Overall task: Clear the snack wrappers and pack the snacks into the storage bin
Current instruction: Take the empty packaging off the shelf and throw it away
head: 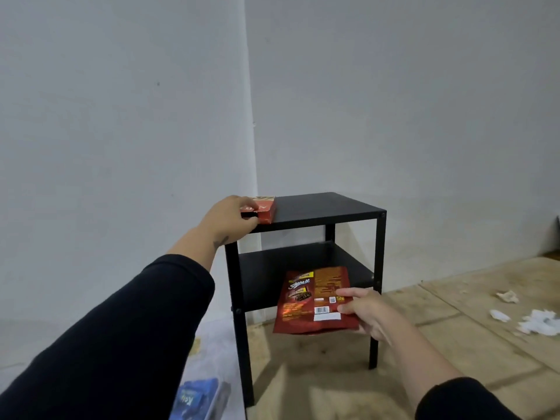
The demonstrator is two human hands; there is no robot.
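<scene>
Head cam looks down at a black two-shelf side table [327, 207] shoved into a corner, so here's the layout. Left hand [225, 218] is stretched out to the table's near-left corner, fingers curled round a small red box [263, 211] that sits on the top, right at the edge. Right hand [368, 313] is lower and closer in, pinching a dark red pouch [313, 301] by its right edge, thumb on the printed back, holding it in the air in front of the lower shelf, not resting on it.

So both hands are full, neither one is spread wide.

What matters next, I'd say: the bin [201, 395]. It's the clear tub at bottom left, with a blue packet [194, 397] inside, down beside the left sleeve and below the table top. That puts it on the left arm's side, so the box only has to come back and down. The pouch is across on the right, long axis running roughly up and away from the camera, and would have to cross in front of the table legs to get there.

Some crumpled white scraps [536, 321] on the floor far right, well apart from both hands, probably wrappers but too small to tell.
</scene>
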